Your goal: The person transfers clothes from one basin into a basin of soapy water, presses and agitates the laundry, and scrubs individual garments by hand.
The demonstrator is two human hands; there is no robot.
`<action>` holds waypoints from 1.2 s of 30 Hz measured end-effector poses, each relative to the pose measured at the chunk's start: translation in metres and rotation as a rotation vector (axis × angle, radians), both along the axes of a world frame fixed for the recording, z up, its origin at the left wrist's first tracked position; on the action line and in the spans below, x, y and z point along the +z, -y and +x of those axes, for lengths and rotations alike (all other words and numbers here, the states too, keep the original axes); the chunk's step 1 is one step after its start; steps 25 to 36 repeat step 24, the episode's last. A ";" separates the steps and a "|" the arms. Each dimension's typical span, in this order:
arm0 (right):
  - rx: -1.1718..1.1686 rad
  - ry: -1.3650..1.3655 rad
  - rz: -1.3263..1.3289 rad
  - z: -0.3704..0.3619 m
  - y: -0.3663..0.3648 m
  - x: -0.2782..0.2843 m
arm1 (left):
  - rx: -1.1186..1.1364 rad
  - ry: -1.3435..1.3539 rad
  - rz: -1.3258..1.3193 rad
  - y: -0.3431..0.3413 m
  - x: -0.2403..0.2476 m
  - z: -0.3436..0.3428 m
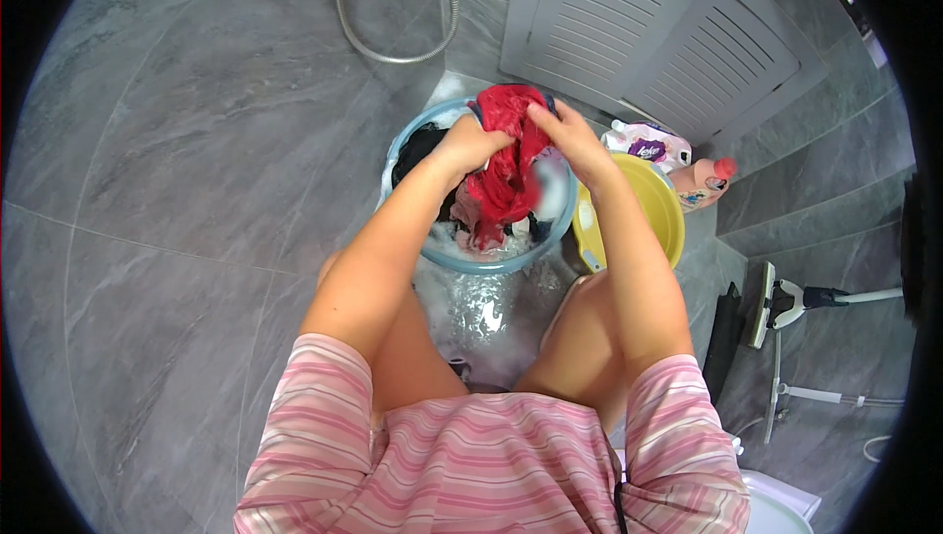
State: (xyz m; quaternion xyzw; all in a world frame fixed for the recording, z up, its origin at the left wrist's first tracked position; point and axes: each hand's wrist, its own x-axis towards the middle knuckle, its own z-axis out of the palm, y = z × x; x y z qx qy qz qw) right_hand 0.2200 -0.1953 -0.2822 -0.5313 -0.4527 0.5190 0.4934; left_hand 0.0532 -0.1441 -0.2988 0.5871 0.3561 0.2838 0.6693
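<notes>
A wet red garment (513, 166) hangs bunched between my two hands over a blue round basin (470, 265). My left hand (471, 147) grips its left side, fingers wrapped into the cloth. On its upper right edge, my right hand (567, 133) pinches the fabric between thumb and fingers. The garment's lower end trails down into the basin. Dark clothes (416, 153) lie at the basin's left side, among white suds. A pinkish piece of cloth (468, 221) shows just below the red one.
Right of the basin stands a yellow basin (656, 202), with a white and purple package (650, 145) and a pink bottle (703, 183) behind it. A shower hose (398, 59) loops down the wall. Squeegee-like cleaning tools (783, 304) are at the right. Soapy water covers the floor (483, 313) between my legs.
</notes>
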 end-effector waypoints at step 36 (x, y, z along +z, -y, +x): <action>-0.160 -0.132 -0.210 0.007 -0.021 -0.043 | 0.307 0.567 -0.569 -0.032 0.011 -0.009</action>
